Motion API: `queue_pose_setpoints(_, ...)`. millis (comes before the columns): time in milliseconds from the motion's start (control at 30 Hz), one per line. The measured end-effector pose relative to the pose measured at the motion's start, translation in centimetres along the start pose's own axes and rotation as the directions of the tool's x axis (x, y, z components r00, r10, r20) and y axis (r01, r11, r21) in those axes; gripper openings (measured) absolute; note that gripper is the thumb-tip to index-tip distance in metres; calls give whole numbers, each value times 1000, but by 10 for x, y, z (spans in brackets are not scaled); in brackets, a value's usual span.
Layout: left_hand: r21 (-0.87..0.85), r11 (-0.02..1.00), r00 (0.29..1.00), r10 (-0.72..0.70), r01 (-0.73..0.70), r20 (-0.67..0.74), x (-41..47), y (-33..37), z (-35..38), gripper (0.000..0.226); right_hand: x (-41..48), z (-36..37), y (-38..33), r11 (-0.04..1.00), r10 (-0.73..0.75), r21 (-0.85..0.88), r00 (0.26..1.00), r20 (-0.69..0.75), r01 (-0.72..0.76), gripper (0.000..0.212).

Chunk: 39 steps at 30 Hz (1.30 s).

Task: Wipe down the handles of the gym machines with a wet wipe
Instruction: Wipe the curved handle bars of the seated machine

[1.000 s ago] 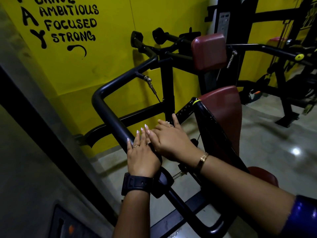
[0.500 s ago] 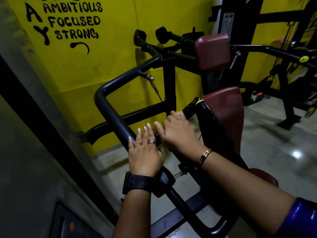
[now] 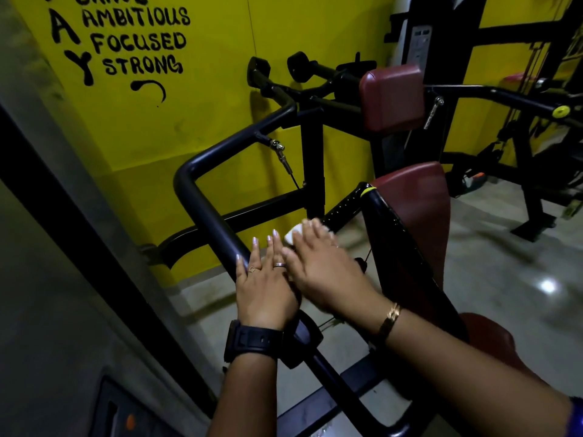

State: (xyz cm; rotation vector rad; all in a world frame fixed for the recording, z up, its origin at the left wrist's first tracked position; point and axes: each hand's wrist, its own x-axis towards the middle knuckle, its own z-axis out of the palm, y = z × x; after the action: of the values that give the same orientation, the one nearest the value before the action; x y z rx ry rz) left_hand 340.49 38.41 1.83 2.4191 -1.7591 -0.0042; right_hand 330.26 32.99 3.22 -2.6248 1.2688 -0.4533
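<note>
The thick black metal bar handle (image 3: 209,216) is running from the bottom middle of the frame up to a bend at the middle left. The left hand (image 3: 265,288) is lying flat on it, fingers straight, holding nothing. The right hand (image 3: 325,272) is sitting just right of it, with the small white wet wipe (image 3: 292,236) peeking out under its fingers. That hand is blurry, so I cannot tell if its fingers are curling. The bare bar is lying up and left of the wipe; I think the wipe should go there.
</note>
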Motion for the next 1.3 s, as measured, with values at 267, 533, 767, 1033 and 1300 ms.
queue_pose_setpoints(267,-28,999,999,-25,24,-40,-3,3,-1,75,0,0,20,996,90,28,994,-65,-88,79)
queue_pose_setpoints(533,48,999,1000,19,-19,1,1,-2,5,69,-13,12,7,989,-138,59,990,7,137,90)
queue_pose_setpoints(767,-58,998,998,-28,25,-56,-4,4,0,72,-11,13,24,1000,26,-2,996,-89,-26,89)
queue_pose_setpoints(1033,-34,999,999,-17,16,-46,-2,3,0,65,-27,10,17,999,-30,-45,999,-30,28,102)
queue_pose_setpoints(1300,-39,999,998,-18,16,-67,-3,3,-1,64,-16,8,21,992,-91,90,996,17,89,87)
